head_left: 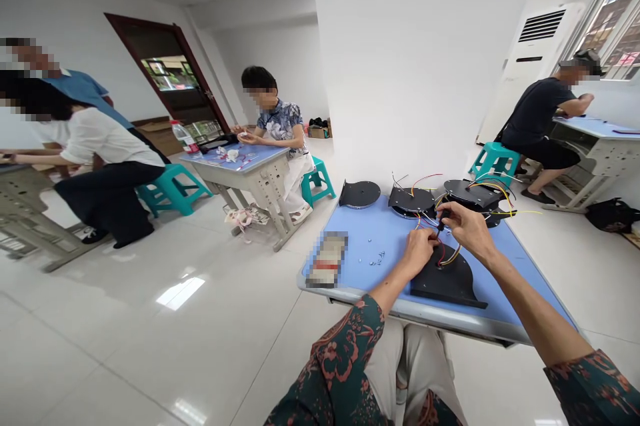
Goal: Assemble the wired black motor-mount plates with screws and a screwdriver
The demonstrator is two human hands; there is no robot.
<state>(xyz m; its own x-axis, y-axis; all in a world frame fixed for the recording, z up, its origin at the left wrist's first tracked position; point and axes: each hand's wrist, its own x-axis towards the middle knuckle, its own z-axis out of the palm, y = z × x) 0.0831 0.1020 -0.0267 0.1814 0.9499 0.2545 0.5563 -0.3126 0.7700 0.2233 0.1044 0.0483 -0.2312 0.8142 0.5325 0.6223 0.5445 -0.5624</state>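
Right hand grips screwdriver | left hand at black housing, grip unclear | capped bottle, contents unclear

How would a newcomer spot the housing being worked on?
Find the blue desk by the white pillar. At its near edge lies a flat black housing, red and yellow wires rising from its top. Unlike the black housings along the far edge, it lies nearest the camera, with the left hand at its rim.
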